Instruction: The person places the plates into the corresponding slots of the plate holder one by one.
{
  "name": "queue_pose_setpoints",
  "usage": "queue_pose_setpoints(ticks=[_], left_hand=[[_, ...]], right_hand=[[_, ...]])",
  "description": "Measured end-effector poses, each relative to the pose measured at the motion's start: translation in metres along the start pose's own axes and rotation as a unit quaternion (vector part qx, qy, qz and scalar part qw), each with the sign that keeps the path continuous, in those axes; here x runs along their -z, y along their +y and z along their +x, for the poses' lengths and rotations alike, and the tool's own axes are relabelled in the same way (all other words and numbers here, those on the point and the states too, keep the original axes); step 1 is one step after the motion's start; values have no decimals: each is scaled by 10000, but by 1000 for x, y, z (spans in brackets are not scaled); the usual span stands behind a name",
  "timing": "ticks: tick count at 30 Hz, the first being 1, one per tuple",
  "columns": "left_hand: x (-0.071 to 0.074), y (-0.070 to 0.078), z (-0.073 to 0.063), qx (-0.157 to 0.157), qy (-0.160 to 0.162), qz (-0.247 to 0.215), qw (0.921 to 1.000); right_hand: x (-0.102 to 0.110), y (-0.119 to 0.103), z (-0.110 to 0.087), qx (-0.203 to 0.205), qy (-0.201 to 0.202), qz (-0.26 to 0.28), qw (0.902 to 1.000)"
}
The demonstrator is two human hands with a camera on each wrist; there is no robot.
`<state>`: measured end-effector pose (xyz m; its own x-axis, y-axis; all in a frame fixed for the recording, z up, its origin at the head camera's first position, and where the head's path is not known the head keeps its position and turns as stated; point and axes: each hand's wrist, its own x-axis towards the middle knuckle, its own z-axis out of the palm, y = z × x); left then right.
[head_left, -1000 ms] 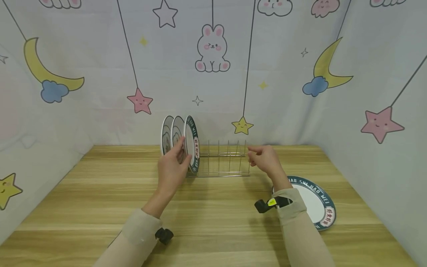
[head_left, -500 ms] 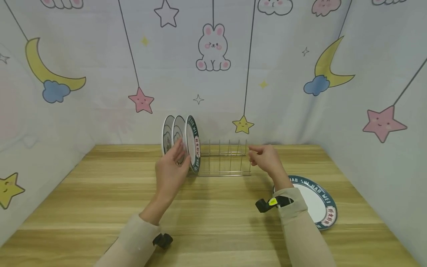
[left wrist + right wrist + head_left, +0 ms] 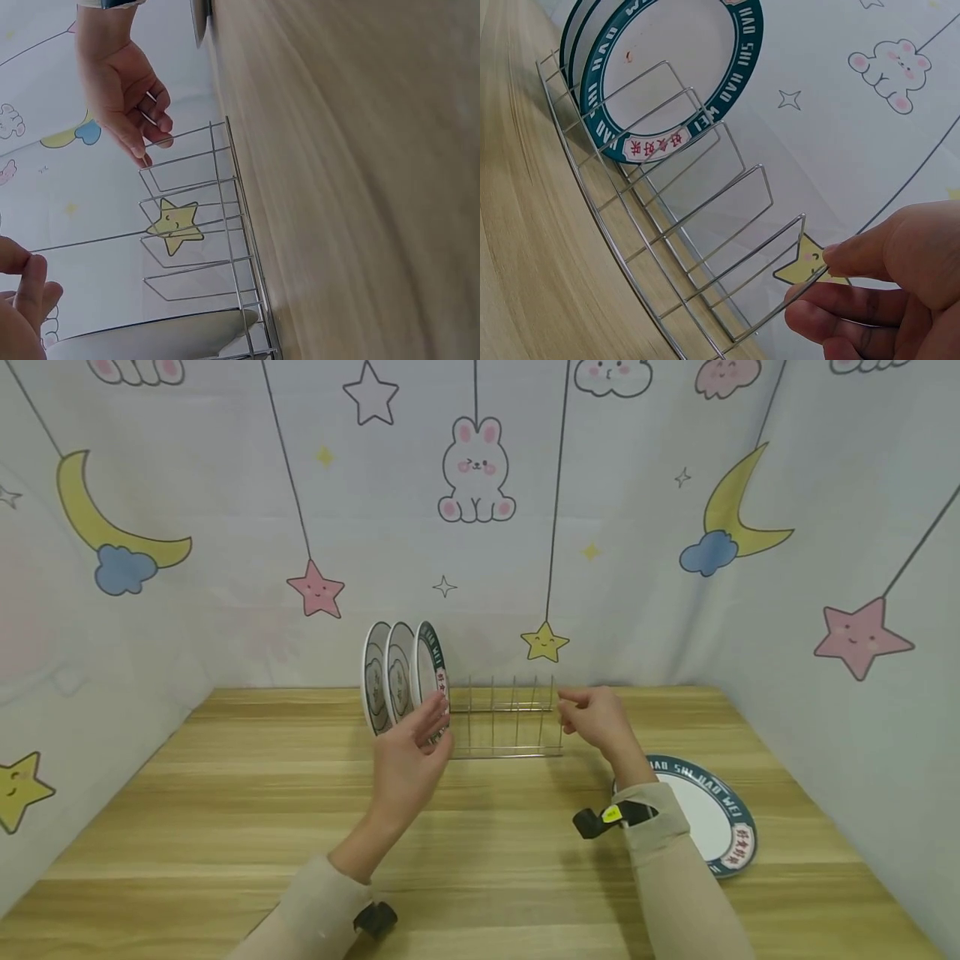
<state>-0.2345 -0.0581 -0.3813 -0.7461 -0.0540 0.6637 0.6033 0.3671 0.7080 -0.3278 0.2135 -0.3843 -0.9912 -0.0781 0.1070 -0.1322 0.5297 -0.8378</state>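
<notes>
So the right hand (image 3: 596, 718) is pinching the rack (image 3: 510, 757) by its end wire (image 3: 772, 315), thumb against fingers — steadying it, I'd guess. The left hand (image 3: 408, 768) has its fingers loosely straight and I don't see it gripping anything; it's right in front of the plates (image 3: 675, 52), though I can't tell if it touches one. Reads to me as mid-racking: three plates stand upright in the slots at the left end, the nearest showing its green rim, and bare wire dividers run from there to the right hand. A loose plate (image 3: 716, 814) lies flat on the table (image 3: 480, 868), partly behind the right sleeve (image 3: 660, 831) — the next move probably calls for a rim grip there, then tipping it upright over a slot.
</notes>
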Motion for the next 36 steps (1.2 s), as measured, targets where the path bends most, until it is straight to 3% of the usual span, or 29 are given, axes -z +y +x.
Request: queue_pose_setpoints(ticks=[4, 13, 22, 28, 33, 36], left_hand=[[-6, -1, -4, 44, -107, -9, 9999], [-18, -2, -9, 769, -421, -321, 9956], [-31, -5, -12, 1369, -935, -847, 9825], [-38, -7, -14, 1756, -1607, -705, 9687], [-43, -11, -15, 2041, -2439, -524, 9466], [-47, -15, -16, 2089, -2773, -595, 9359]], right_hand=[[0, -2, 0, 8, -8, 3, 10000], [1, -2, 0, -10, 17, -51, 10000], [0, 0, -1, -5, 30, -24, 10000], [1, -1, -2, 10, 5, -23, 10000], [1, -2, -2, -35, -5, -40, 10000], [1, -2, -2, -53, 10, -29, 10000]])
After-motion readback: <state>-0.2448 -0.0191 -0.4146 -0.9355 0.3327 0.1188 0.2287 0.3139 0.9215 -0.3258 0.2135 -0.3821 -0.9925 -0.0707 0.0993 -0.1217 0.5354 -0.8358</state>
